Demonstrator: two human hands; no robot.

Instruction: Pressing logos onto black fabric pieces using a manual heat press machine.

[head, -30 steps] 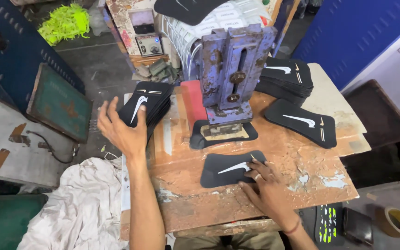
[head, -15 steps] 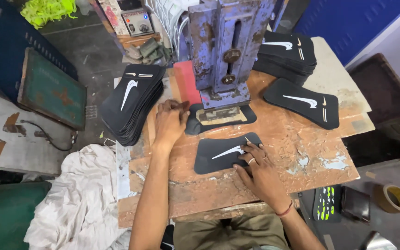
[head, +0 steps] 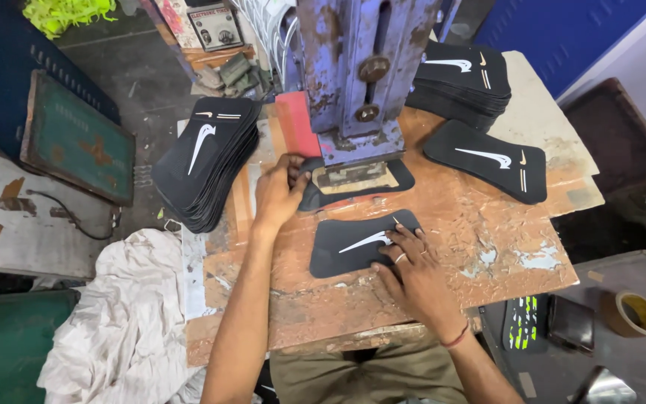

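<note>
Fingers of the right hand (head: 412, 273) lie spread flat, low in the centre of the frame, pressing a black pad (head: 360, 243) with a white curved mark onto the worn wooden table (head: 487, 247); nothing is gripped. Just above and to the left, the left hand (head: 278, 194) pinches the left end of a second pad (head: 356, 179), which lies under the foot of the blue press (head: 360, 75) at the top centre. Its thumb seems to sit on top of the pad edge, though the fingertips are partly hidden. To the left of centre a stack (head: 203, 161) of pads leans off the table edge. At the right lies a single pad (head: 487, 158), and behind it, in the upper right, stands another pile (head: 461, 75). White cloth (head: 124, 322) is heaped in the lower left.
</note>
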